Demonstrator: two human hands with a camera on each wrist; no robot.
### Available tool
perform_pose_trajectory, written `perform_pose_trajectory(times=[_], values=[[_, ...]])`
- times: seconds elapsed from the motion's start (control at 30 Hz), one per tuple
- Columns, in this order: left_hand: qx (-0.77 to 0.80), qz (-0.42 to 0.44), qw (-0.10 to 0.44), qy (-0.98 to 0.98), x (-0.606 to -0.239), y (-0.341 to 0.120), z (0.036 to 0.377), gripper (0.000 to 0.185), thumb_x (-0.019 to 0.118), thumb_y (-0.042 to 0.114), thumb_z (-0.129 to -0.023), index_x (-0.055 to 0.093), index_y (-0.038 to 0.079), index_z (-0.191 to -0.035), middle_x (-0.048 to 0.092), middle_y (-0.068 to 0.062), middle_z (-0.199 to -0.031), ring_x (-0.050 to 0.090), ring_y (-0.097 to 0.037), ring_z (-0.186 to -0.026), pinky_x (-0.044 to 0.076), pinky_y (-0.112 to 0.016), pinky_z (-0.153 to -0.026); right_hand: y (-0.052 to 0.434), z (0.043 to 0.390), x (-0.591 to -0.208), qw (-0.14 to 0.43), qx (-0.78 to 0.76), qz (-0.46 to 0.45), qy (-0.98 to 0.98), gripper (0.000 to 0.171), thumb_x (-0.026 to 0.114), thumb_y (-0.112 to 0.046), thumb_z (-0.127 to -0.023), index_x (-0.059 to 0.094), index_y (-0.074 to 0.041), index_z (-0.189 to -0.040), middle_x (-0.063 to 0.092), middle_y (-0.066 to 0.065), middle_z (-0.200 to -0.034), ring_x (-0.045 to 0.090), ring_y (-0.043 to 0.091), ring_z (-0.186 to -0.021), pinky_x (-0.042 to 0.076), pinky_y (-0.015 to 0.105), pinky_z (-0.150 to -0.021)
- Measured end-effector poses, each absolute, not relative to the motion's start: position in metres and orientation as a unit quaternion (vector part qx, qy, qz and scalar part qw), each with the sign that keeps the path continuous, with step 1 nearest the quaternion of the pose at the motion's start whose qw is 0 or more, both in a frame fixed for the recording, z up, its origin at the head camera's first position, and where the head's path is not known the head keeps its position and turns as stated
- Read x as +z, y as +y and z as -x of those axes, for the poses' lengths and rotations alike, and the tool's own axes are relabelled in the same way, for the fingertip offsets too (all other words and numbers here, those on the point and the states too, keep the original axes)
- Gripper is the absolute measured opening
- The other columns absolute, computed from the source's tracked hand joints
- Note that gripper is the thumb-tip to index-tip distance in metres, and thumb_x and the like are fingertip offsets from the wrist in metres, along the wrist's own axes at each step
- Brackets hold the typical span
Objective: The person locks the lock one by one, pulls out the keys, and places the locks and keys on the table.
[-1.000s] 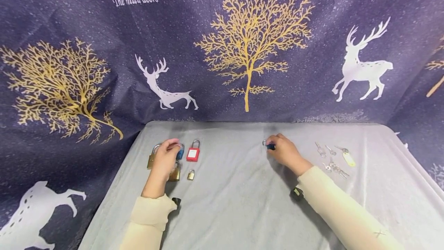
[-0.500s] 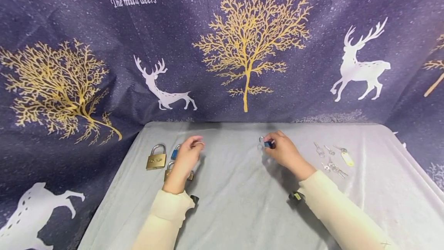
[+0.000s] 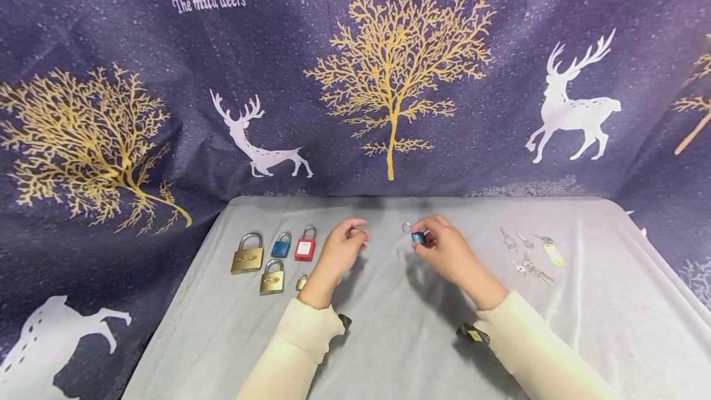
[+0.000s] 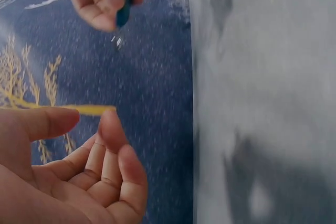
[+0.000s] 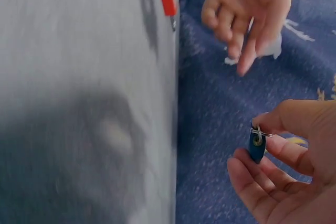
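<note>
My right hand (image 3: 444,249) pinches a small blue padlock (image 3: 418,237) between thumb and fingers, above the middle of the table. Its silver shackle points up and left in the head view. From the right wrist view, the blue padlock (image 5: 257,149) shows a brass-coloured spot on its end and a thin metal ring beside it. My left hand (image 3: 340,252) hovers to its left, apart from it, fingers loosely bent and holding nothing. In the left wrist view that left hand (image 4: 79,177) has its palm visible, with the other hand's fingers beyond it.
At left lie a big brass padlock (image 3: 247,260), a smaller brass padlock (image 3: 271,282), a blue padlock (image 3: 281,247), a red padlock (image 3: 305,248) and a tiny brass padlock (image 3: 301,283), partly hidden. Several keys (image 3: 534,269) and a yellow tag (image 3: 553,254) lie at right on the grey-covered table (image 3: 400,350).
My left hand has moved right, away from the padlocks and toward the right hand. The right hand has shifted slightly left with the blue padlock.
</note>
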State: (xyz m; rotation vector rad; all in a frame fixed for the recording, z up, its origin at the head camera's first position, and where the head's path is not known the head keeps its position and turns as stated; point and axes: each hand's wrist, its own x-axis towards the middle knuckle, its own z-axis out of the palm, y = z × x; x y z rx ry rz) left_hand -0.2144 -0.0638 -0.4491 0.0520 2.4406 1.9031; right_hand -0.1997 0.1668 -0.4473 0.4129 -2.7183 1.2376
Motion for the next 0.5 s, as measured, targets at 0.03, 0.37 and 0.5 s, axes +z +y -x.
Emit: perform_pose_trajectory(times=[0.03,0.37,0.5], values=[[0.617,-0.022,0.026,0.786,-0.45,-0.06,0.215,0.031,0.059,0.008,-0.096,0.064,-0.003,-0.124,0.071,-0.026,-0.098,0.066,-0.02,-0.074,0.052,-0.03,-0.071,0.165,0.197,-0.446,0.065,0.413,-0.139,-0.898,0.023,0.074,-0.004,-0.083,0.068,-0.006,-0.105,0.062,0.011,-0.107,0.066,0.018,-0.086,0.059,0.036,-0.082],[0.632,-0.026,0.064,0.772,-0.45,-0.028,0.212,0.032,0.057,0.024,-0.102,0.066,-0.003,-0.117,0.068,-0.012,-0.084,0.057,-0.013,-0.063,0.052,-0.032,-0.067,0.151,0.178,-0.439,0.067,0.435,-0.179,-0.88,0.027,0.075,-0.006,-0.083,0.07,-0.008,-0.109,0.064,0.006,-0.107,0.065,0.015,-0.088,0.06,0.035,-0.086],[0.64,-0.036,0.078,0.763,-0.452,-0.023,0.209,0.029,0.054,0.023,-0.103,0.066,-0.004,-0.102,0.06,-0.004,-0.073,0.053,-0.01,-0.058,0.045,-0.023,-0.059,0.149,0.176,-0.438,0.07,0.441,-0.194,-0.874,0.027,0.075,-0.005,-0.083,0.07,-0.009,-0.109,0.064,0.004,-0.105,0.066,0.013,-0.088,0.06,0.035,-0.088]])
